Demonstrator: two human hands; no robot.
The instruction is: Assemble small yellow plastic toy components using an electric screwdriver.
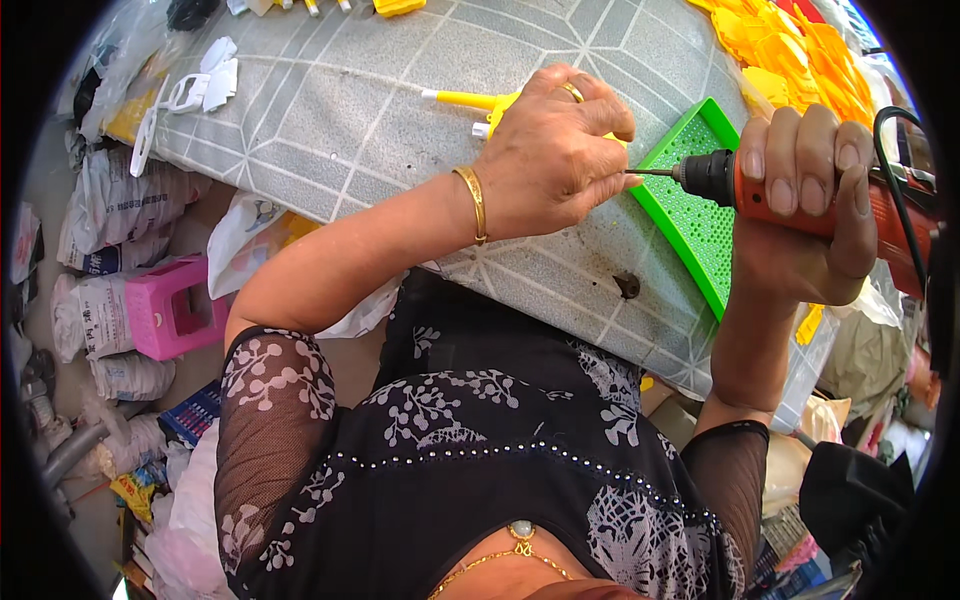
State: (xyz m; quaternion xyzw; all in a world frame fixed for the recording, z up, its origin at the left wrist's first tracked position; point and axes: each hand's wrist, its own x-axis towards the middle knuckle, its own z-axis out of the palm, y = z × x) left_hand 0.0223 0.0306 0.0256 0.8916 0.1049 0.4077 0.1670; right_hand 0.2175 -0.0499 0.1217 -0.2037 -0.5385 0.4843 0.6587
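Observation:
My left hand (553, 150) is closed over a yellow plastic part (468, 99) whose thin stem sticks out to the left. My right hand (812, 200) grips an orange and black electric screwdriver (790, 190). Its bit points left and touches the piece under my left fingers. A green perforated tray (690, 215) lies on the grey patterned table (350, 110) just below the bit. A gold bangle and a ring are on my left hand.
A heap of yellow and orange plastic parts (790, 50) lies at the table's far right. White plastic pieces (195, 90) sit at the left edge. A pink stool (175, 308) and several filled bags (110, 215) stand on the floor to the left.

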